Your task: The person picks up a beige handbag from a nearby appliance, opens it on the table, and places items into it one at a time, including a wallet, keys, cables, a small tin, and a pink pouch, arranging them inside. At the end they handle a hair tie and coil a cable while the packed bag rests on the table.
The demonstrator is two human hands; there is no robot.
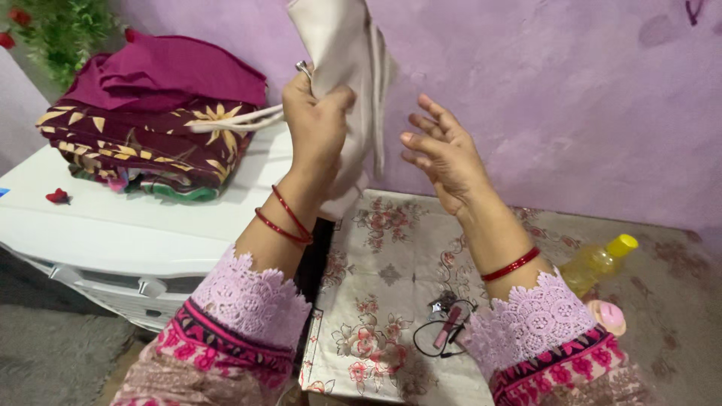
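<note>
The cream cloth (342, 53) is clamped in the left hand (316, 124) and hangs with its long axis upright, up against the wall. The right hand (444, 154) is spread empty just beside it, to its right, not touching.

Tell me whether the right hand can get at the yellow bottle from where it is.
Probably yes. The right hand is open and holds nothing, and the yellow bottle lies on the flowered cloth to its right, with nothing between them.
</note>
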